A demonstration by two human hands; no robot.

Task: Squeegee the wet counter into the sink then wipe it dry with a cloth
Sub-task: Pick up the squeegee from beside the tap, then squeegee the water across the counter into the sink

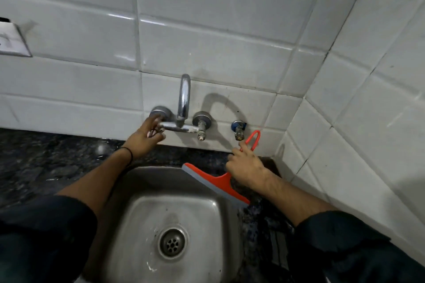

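Note:
My right hand grips the red handle of a squeegee. Its grey-edged blade lies across the back right rim of the steel sink, and the handle's loop sticks up by the wall. My left hand reaches to the left knob of the chrome wall tap, fingers curled around it. The dark speckled counter runs left of the sink and along its right side. No cloth is in view.
White tiled walls meet in a corner at the right. A small blue-collared valve sticks out of the wall just above my right hand. A white switch plate sits on the wall at far left. The sink drain is near the bottom.

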